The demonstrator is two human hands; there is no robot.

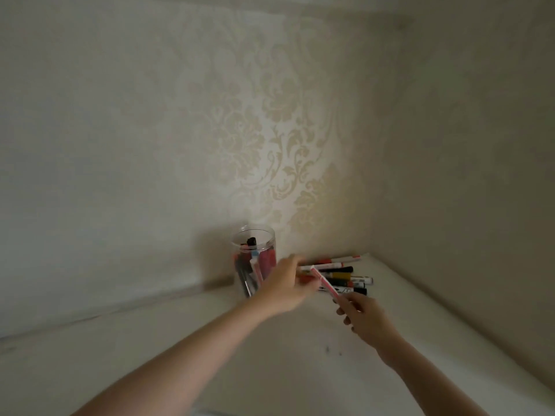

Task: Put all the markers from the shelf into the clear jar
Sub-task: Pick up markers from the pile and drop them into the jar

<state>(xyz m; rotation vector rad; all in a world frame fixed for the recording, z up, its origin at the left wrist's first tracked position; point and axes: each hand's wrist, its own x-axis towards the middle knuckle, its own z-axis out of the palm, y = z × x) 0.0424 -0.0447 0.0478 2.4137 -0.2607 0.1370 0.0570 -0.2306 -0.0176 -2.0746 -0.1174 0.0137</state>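
Note:
A clear jar (253, 259) stands upright on the white shelf (270, 355) against the back wall, with several markers inside it. A pile of markers (345, 276) lies to its right in the corner. My right hand (365, 318) grips the lower end of a pink marker (326, 285) that slants up to the left. My left hand (286, 285) is blurred, between the jar and the pile, its fingers closed around an orange-red marker (306, 279) near the pink marker's top end.
Patterned wallpaper (270, 130) covers the back wall behind the jar. A plain side wall (465, 175) closes the shelf on the right, right behind the marker pile. A few dark specks (333, 351) mark the shelf near my right wrist.

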